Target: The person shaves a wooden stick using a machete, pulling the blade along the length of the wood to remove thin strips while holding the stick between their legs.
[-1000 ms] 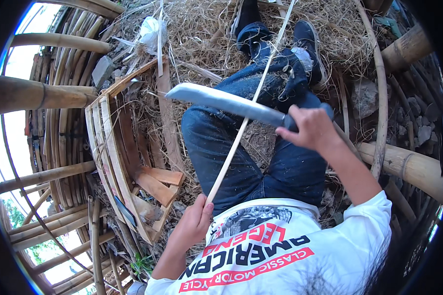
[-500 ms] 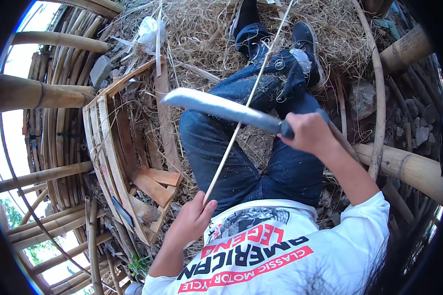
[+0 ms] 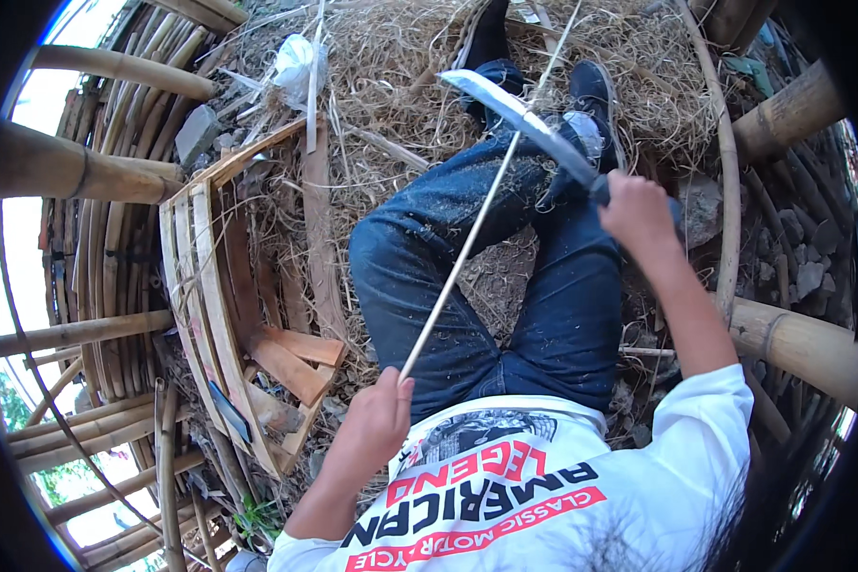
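Note:
My left hand (image 3: 375,417) is closed around the near end of a long, thin, pale bamboo strip (image 3: 460,259), close to my waist. The strip runs slantwise over my jeans (image 3: 400,257) and away past my feet. In my right hand (image 3: 636,212) is the dark handle of a machete (image 3: 536,130), held above my right knee. Its broad, slightly curved blade points far left and crosses the strip near my shins. Whether the edge touches the strip I cannot tell. Pale shavings are scattered over the jeans.
A slatted wooden crate (image 3: 205,286) lies to the left, a dark phone-like object (image 3: 230,412) on its side. Curly shavings (image 3: 391,57) cover the ground around my feet. Thick bamboo poles (image 3: 796,345) stand at right, with stones (image 3: 704,200) beside them. A white plastic bag (image 3: 296,67) lies far left.
My right hand has moved the machete away from me along the strip, from above my thighs to near my shins. The left hand keeps its hold close to my waist.

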### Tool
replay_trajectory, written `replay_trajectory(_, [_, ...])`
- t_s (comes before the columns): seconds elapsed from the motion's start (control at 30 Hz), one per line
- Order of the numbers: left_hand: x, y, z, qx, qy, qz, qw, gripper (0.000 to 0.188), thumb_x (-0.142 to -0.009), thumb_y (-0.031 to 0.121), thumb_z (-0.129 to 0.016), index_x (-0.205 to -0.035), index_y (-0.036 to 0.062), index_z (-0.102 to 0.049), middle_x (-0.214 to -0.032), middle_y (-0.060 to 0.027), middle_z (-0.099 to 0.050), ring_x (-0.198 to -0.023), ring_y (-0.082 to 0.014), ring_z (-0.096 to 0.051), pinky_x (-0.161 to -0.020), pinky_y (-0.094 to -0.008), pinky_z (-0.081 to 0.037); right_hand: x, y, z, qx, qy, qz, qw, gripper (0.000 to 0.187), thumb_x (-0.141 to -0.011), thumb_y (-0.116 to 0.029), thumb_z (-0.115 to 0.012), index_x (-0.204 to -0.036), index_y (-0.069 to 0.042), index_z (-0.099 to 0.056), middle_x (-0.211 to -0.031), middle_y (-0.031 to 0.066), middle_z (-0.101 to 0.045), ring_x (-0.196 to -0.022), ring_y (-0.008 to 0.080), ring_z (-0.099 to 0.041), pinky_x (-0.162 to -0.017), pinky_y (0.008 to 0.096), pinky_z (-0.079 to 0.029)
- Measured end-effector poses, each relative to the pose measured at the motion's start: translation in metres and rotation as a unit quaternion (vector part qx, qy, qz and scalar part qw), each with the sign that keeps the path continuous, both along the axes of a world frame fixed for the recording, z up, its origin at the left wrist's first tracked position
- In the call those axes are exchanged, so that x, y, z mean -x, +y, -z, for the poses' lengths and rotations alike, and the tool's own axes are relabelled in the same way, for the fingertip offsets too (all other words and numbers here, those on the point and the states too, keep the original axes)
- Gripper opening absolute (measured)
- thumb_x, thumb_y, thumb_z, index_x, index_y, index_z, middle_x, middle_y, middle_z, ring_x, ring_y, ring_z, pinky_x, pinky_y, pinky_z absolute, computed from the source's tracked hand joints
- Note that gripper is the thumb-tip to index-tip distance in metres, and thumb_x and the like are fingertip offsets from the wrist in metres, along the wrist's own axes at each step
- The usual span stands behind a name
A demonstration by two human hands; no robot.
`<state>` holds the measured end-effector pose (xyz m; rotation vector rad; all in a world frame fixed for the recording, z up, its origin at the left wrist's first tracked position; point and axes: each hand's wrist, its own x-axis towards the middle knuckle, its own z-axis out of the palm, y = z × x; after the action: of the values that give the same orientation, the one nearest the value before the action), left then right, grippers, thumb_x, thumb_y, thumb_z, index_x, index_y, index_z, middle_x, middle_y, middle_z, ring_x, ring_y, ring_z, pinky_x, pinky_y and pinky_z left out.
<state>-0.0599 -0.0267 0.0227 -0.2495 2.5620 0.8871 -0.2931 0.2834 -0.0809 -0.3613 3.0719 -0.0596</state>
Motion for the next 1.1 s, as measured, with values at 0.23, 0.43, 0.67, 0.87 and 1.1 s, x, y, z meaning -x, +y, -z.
replay_trajectory(0.23, [0.004, -0.004, -0.012, 0.003, -0.041, -0.026, 0.999, 0.023, -0.1, 0.016, -0.047, -0.086, -0.002, -0.046, -0.064, -0.0276, -0.052, -0.063, -0.0487, -0.052, -0.056, -0.0535, -0.038, -0.015, -0.025, 0.02, 0.085, 0.007, -0.149, 0.985, 0.025, -0.072, -0.022, -0.073, -0.083, -0.006, -0.057, -0.074, 0.0161, -0.067, -0.072, 0.0346, -0.068, -0.065, 0.0445, -0.055])
replay_trajectory(0.43, [0.007, -0.004, -0.013, 0.013, -0.047, 0.013, 0.999, 0.025, -0.101, 0.018, -0.044, -0.086, -0.0017, -0.046, -0.064, -0.0281, -0.052, -0.065, -0.0489, -0.054, -0.058, -0.0544, -0.038, 0.043, 0.017, 0.016, 0.021, -0.019, 0.076, 0.997, 0.026, -0.077, -0.023, -0.071, -0.091, -0.002, -0.063, -0.089, 0.0211, -0.069, -0.086, 0.0377, -0.069, -0.077, 0.0477, -0.055])
replay_trajectory(0.67, [0.012, -0.004, -0.003, 0.041, -0.043, -0.009, 0.998, 0.025, -0.101, 0.019, -0.045, -0.087, -0.002, -0.045, -0.063, -0.0277, -0.053, -0.064, -0.0487, -0.054, -0.057, -0.0539, -0.039, -0.04, -0.036, -0.008, 0.119, -0.096, -0.139, 0.979, 0.027, -0.071, -0.027, -0.074, -0.083, -0.008, -0.06, -0.073, 0.0158, -0.067, -0.069, 0.036, -0.068, -0.066, 0.0457, -0.055])
replay_trajectory(0.87, [0.01, -0.002, -0.019, 0.045, -0.039, 0.007, 0.998, 0.026, -0.102, 0.02, -0.044, -0.087, -0.002, -0.045, -0.064, -0.0282, -0.053, -0.065, -0.0488, -0.055, -0.059, -0.0549, -0.039, 0.024, 0.018, 0.023, 0.068, -0.021, 0.063, 0.995, 0.022, -0.075, -0.021, -0.068, -0.087, -0.003, -0.065, -0.085, 0.0235, -0.068, -0.085, 0.0397, -0.068, -0.077, 0.0492, -0.055])
replay_trajectory(1.1, [0.011, 0.006, -0.004, 0.03, -0.044, -0.021, 0.998, 0.026, -0.102, 0.022, -0.042, -0.091, -0.0002, -0.047, -0.066, -0.0279, -0.053, -0.068, -0.0495, -0.054, -0.06, -0.0553, -0.038, -0.013, -0.015, -0.005, 0.063, -0.058, 0.009, 0.996, 0.025, -0.074, -0.024, -0.072, -0.085, -0.003, -0.064, -0.082, 0.0239, -0.067, -0.083, 0.0385, -0.068, -0.077, 0.0486, -0.054])
